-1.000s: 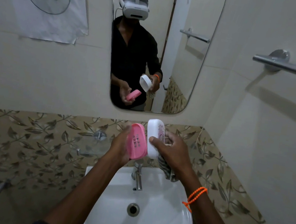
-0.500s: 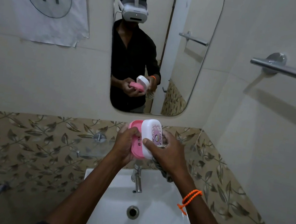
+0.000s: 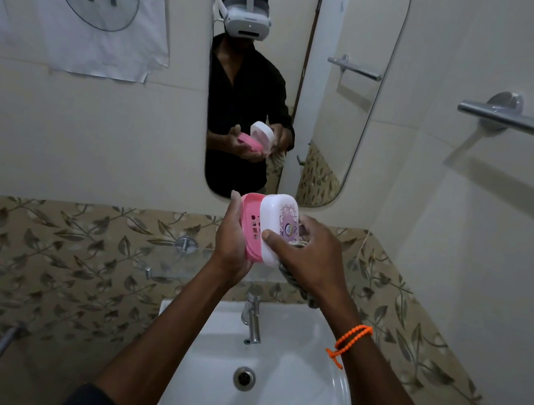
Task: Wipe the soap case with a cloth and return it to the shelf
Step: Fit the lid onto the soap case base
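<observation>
Above the white sink (image 3: 315, 400), the left hand (image 3: 232, 242) grips the pink tray (image 3: 249, 231). Since a second ago the white lid (image 3: 275, 228), pinched with a cloth (image 3: 295, 281) in the right hand (image 3: 312, 261), has closed against it

A white paper sheet (image 3: 81, 1) on the far left wall bears a hand-drawn circle with the number "11". The lid (image 3: 277, 228) print cannot be read.

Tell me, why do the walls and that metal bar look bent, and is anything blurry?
Head view: the wide-angle lens bows the mirror edges and the towel bar, which casts a soft shadow on the wall. Light is dim and even, without glare. The pink tray and white lid look fairly sharp; the corners look softer.
</observation>
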